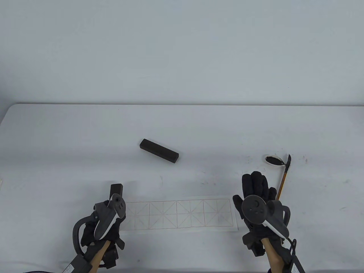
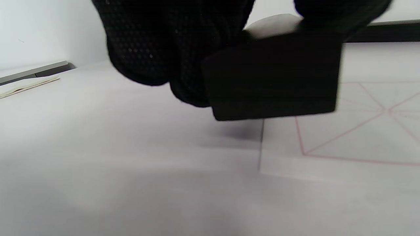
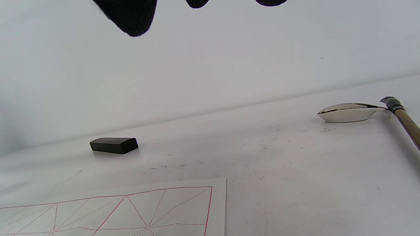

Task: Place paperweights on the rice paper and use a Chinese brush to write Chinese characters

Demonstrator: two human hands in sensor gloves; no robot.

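A strip of rice paper (image 1: 182,214) with a red grid lies near the table's front edge. My left hand (image 1: 106,216) grips a dark paperweight (image 1: 116,189) just over the paper's left end; close up, the block (image 2: 272,75) hangs a little above the paper's edge (image 2: 328,144). A second dark paperweight (image 1: 159,151) lies alone on the table behind the paper, also seen as the block (image 3: 114,145). My right hand (image 1: 257,196) hovers open beside the paper's right end (image 3: 131,209), holding nothing. The brush (image 1: 284,177) rests with its tip on a small ink dish (image 1: 273,159).
The white table (image 1: 71,136) carries ink specks around the dish (image 3: 347,113) and the brush (image 3: 405,121). A flat pale object (image 2: 26,86) lies at the table's far left edge. A white wall stands behind the table.
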